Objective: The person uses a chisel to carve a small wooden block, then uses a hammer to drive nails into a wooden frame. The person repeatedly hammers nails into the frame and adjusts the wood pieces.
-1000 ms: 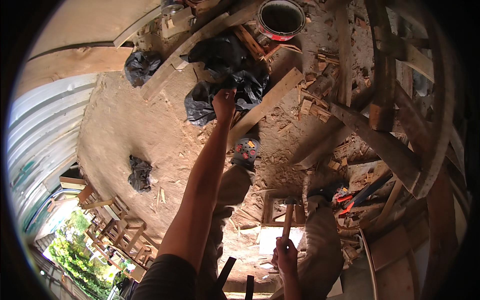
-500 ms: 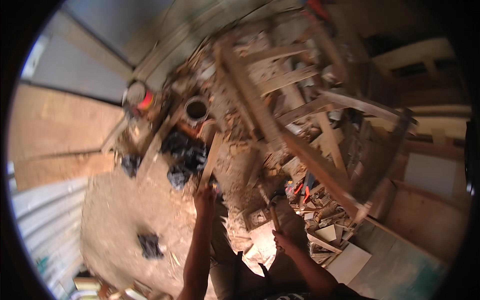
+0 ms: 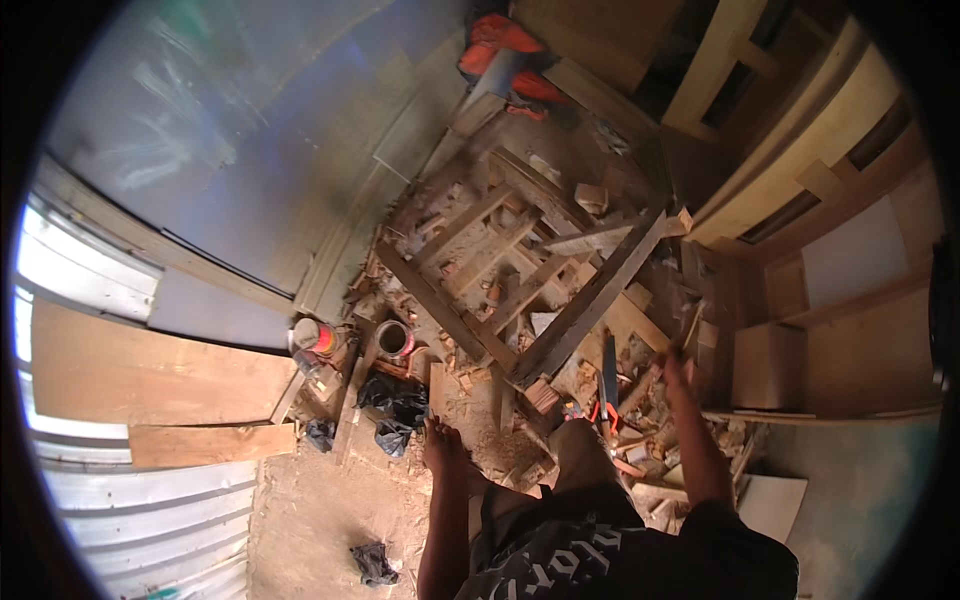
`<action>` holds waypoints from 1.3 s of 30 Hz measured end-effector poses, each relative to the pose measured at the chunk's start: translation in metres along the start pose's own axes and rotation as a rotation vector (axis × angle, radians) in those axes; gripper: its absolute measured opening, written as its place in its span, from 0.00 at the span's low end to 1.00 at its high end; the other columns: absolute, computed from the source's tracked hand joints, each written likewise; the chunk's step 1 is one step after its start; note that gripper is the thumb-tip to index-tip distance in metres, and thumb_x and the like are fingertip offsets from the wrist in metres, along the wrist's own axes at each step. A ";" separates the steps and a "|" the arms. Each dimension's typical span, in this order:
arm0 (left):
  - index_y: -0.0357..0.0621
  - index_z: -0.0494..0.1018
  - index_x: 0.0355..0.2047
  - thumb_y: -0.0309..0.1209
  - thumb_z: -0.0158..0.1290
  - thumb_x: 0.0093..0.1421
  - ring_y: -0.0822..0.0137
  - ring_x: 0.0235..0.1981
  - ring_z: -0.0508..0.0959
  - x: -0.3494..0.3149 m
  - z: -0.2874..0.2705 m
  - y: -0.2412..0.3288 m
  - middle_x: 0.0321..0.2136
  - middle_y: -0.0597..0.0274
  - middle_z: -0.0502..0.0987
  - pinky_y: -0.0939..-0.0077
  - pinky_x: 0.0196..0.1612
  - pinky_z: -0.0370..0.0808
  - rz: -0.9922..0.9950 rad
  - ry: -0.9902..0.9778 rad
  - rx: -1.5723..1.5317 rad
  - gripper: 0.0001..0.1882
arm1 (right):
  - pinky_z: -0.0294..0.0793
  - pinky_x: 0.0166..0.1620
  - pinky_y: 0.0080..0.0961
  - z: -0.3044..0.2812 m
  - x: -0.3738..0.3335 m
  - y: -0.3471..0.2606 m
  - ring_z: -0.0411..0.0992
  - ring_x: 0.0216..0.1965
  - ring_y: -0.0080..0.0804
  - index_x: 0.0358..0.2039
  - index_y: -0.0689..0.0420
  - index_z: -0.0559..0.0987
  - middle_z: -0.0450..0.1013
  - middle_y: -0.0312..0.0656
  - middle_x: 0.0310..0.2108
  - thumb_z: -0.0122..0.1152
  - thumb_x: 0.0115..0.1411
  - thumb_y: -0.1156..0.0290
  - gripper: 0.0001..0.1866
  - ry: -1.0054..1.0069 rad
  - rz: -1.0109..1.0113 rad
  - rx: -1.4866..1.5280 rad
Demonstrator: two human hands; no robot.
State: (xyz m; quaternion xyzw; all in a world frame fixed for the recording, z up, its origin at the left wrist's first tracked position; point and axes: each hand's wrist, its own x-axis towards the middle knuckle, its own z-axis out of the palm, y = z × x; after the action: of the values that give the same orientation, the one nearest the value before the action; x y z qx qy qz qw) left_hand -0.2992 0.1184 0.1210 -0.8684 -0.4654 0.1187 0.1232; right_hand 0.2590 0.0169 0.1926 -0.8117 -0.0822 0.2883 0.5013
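Observation:
My left hand (image 3: 443, 440) is closed at the near end of a flat wooden strip (image 3: 437, 390) and seems to grip it. The strip points away from me beside a black plastic bag (image 3: 398, 410). My right hand (image 3: 674, 368) is raised to the right, fingers closed around a thin wooden handle (image 3: 693, 322); its head cannot be made out. In front of me a wooden frame (image 3: 590, 295) with slats lies tilted over scrap and shavings. A handsaw (image 3: 609, 372) with an orange handle rests between the frame and my right forearm.
An open can (image 3: 394, 339) and a red-banded can (image 3: 313, 336) stand left. Wood offcuts (image 3: 650, 450) are heaped by my right knee. Boards and wooden frames (image 3: 800, 205) lean at the right; a sheet panel (image 3: 260, 130) rises far left. Orange cloth (image 3: 500, 45) lies at the back.
My right hand has swung up and outward to the right from near my knee, with the wooden-handled tool. The view has tilted and turned; my left hand stays at the strip.

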 end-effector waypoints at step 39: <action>0.46 0.68 0.59 0.32 0.47 0.67 0.70 0.42 0.71 -0.004 -0.134 -0.025 0.39 0.65 0.73 0.75 0.43 0.70 -1.602 0.601 -2.336 0.20 | 0.68 0.38 0.32 0.002 -0.011 -0.155 0.69 0.31 0.31 0.40 0.66 0.83 0.76 0.43 0.30 0.47 0.65 0.38 0.37 0.210 -0.099 0.226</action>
State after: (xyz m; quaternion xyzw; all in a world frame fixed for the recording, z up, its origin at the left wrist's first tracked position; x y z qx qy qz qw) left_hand -0.2776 0.1148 0.2551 0.0259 -0.6035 -0.6045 -0.5193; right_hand 0.2726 0.0886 0.3298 -0.7709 -0.0364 0.1839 0.6088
